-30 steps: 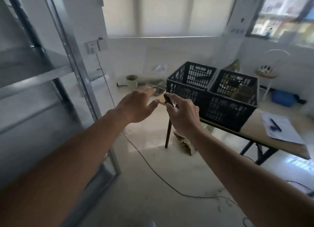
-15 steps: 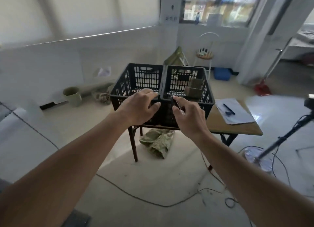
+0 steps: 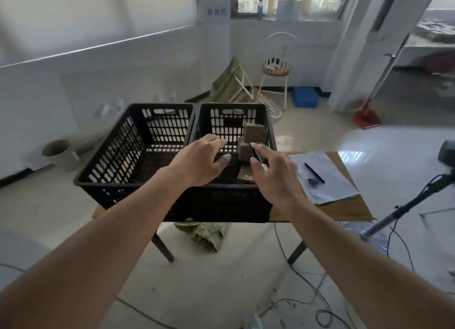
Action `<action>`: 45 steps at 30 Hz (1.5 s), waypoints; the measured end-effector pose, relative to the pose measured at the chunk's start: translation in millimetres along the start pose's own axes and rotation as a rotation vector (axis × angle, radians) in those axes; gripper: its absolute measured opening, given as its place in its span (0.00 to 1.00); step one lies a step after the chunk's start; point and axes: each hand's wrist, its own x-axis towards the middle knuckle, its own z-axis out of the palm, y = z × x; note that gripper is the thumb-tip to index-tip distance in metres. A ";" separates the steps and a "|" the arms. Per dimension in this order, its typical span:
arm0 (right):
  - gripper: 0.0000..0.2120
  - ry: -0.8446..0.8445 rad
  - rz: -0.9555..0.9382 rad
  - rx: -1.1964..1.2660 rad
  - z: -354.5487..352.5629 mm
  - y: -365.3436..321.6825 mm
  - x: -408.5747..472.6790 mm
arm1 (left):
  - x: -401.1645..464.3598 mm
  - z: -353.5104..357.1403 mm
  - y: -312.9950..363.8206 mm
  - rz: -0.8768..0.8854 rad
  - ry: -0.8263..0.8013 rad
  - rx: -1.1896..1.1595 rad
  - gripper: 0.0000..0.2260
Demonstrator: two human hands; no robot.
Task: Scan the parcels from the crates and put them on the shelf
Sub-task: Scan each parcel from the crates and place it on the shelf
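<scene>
I've turned from the shelf to the crates (image 3: 138, 156) on the desk (image 3: 349, 205). My left hand (image 3: 199, 165) hangs empty, fingers loose; my right hand (image 3: 275, 176) pinches the scanner (image 3: 256, 153) (small, dark). Parcels (image 3: 251, 141) wait in the right crate, so picking comes next.

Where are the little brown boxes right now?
In the head view, the brown boxes sit inside the right-hand black crate, toward its far right corner, just beyond the right hand and left of the papers on the table.
</scene>
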 end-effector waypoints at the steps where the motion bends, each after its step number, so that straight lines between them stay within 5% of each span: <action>1: 0.21 -0.006 0.007 -0.008 -1.3 9.2 16.4 | 19.1 4.4 2.6 -0.007 -0.001 -0.011 0.26; 27: 0.21 -0.005 0.193 -0.031 67.9 142.5 314.8 | 368.8 158.0 -57.0 -0.094 -0.311 -0.128 0.19; 34: 0.22 -0.052 0.159 0.013 79.4 165.0 348.0 | 405.4 201.8 -56.9 -0.375 -0.268 -0.224 0.11; 42: 0.21 -0.101 0.123 0.008 71.7 189.8 353.3 | 418.2 244.0 -50.1 -0.920 -0.202 -0.719 0.45; 45: 0.21 -0.125 0.130 0.005 69.1 194.7 352.4 | 423.9 241.5 -50.8 -1.005 -0.269 -0.807 0.28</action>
